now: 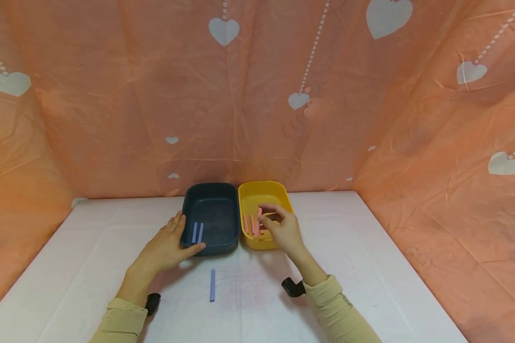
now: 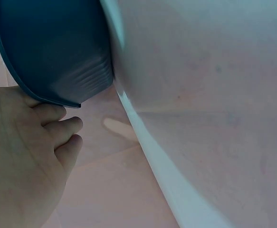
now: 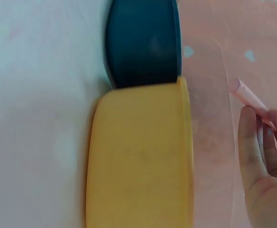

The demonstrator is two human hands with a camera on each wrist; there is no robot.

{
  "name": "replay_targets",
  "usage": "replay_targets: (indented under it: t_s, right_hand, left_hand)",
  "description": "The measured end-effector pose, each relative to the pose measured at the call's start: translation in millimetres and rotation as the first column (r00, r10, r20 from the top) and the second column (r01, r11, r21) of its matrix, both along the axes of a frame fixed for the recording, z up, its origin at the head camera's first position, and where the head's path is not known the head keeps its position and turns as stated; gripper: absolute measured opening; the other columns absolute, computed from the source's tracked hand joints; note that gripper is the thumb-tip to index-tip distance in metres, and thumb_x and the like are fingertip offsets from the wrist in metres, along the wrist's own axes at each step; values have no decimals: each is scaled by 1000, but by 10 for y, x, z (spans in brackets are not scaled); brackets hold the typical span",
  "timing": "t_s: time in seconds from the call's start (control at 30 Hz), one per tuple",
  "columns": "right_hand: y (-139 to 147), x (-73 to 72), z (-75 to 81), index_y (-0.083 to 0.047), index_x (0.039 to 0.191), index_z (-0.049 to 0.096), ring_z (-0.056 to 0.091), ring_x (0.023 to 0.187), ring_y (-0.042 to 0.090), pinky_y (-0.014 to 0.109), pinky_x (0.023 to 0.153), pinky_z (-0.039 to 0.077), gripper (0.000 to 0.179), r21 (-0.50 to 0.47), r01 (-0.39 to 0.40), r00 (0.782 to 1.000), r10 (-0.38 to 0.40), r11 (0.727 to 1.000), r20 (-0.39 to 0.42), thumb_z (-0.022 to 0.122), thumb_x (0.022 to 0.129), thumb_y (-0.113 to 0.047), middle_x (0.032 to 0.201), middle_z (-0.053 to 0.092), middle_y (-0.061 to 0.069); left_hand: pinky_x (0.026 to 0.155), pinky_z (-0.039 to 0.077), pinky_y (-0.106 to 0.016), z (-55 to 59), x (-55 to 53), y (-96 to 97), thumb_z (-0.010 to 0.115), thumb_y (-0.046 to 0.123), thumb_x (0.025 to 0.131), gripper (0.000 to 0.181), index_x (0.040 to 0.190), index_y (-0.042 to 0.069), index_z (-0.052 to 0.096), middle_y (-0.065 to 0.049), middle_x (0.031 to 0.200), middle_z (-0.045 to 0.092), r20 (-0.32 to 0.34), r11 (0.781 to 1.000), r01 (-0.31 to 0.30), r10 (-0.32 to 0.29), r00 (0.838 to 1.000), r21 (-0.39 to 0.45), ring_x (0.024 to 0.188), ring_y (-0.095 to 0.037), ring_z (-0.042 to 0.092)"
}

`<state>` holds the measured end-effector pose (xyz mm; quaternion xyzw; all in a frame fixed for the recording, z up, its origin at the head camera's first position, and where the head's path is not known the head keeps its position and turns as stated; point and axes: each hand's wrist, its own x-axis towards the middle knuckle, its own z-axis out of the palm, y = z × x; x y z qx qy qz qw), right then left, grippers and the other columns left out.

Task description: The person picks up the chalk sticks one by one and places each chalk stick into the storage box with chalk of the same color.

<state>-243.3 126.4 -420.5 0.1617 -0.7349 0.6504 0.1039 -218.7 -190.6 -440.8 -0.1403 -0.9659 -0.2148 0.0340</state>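
My left hand (image 1: pixel 166 242) rests against the left side of a dark blue tray (image 1: pixel 216 247), its fingers fairly straight along the outer wall and its thumb at the front rim. In the left wrist view, those fingers (image 2: pixel 64 130) touch the tray's edge. Two blue-violet chalk sticks (image 1: pixel 200 233) lie inside that tray. Over a yellow tray (image 1: pixel 263 244), my right hand (image 1: pixel 285 231) pinches a pink chalk stick (image 3: pixel 250 97) between thumb and fingertips. Beneath it, several pink chalk sticks (image 1: pixel 246 224) lie in the yellow tray, partly hidden by the hand.
A single blue-violet chalk stick (image 1: pixel 212 286) lies on the white tabletop (image 1: pixel 347 257) in front of the trays. Both trays stand side by side near the back edge, close to an orange curtain (image 1: pixel 257 119) with white hearts. Black wrist devices (image 1: pixel 293 287) hang under both forearms.
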Motion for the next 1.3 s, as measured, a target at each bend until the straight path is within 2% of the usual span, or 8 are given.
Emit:
replay_targets:
  t_s: [0.2,0.33,0.47,0.6,0.87,1.1,1.3]
  right_hand:
    - [125,-80,-8,5,122,72,73,89,28,35,74,64,27,7,52,999,-52,999,13,71,94,4,114,70,27]
    - [167,-184,-2,5,123,71,74,89,31,37,75,64,28,33,59,998,-59,998,28,70,95,5,111,70,24]
    - [177,-318,21,8,124,70,75,87,32,42,77,64,29,86,52,998,-54,995,32,69,96,5,110,70,24]
    - [175,-433,24,9,126,68,75,87,32,46,78,64,31,159,31,997,-43,987,70,67,96,5,110,69,25]
    - [144,-592,-43,7,125,69,75,87,28,42,77,64,29,302,30,989,-72,953,128,68,96,2,108,70,20]
    - [129,-718,-129,6,120,72,73,89,26,34,76,64,26,427,33,984,-103,903,142,69,95,1,105,73,16]
    - [122,-795,-205,5,116,73,72,80,22,31,72,63,22,484,4,975,-111,875,191,69,95,1,101,72,16]
  left_hand:
    - [121,26,-65,-36,-1,22,64,69,92,114,157,-16,24,-33,167,18,0,1000,16,-16,1000,7,153,-52,22]
    - [121,25,-65,-44,0,29,63,70,92,115,157,-15,24,-32,168,17,9,1000,12,-12,1000,8,153,-52,21]
    - [121,25,-65,-28,-13,23,62,71,92,115,158,-15,23,-31,168,17,5,1000,7,-7,1000,5,153,-51,21]
    - [121,25,-65,-8,-23,9,63,70,91,115,158,-15,23,-32,168,17,-1,1000,4,-4,1000,5,153,-51,21]
    - [121,26,-65,-15,-28,-9,64,70,91,115,157,-16,25,-32,167,17,0,1000,-2,2,1000,0,153,-51,21]
    - [121,25,-64,7,-5,-7,64,70,91,115,157,-16,25,-32,167,18,1,1000,-5,5,1000,-4,153,-51,22]
    - [121,26,-64,14,11,-8,64,70,91,115,157,-16,25,-33,167,19,0,1000,-3,3,1000,1,153,-51,23]
